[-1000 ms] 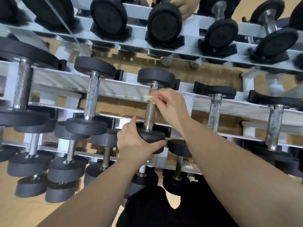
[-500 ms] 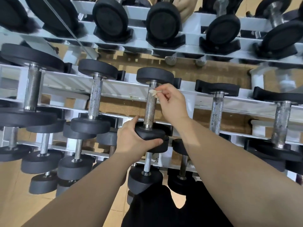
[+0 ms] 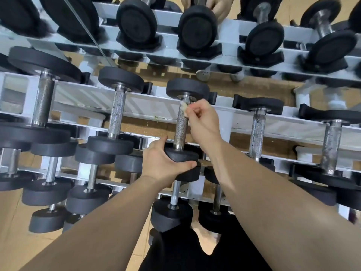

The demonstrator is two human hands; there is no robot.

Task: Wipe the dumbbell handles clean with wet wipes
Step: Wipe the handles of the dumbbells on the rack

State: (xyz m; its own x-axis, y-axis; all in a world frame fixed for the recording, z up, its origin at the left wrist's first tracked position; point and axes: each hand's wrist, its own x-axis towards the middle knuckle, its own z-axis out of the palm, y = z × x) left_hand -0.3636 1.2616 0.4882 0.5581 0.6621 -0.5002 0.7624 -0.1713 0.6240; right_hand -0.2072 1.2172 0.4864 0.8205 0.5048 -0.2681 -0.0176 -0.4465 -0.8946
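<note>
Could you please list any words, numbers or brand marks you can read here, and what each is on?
None can be read.
The end faces of the top-row dumbbells are too blurred for any weight numbers.
The white rack rail, the knurled handle and the wet wipe show no print.
</note>
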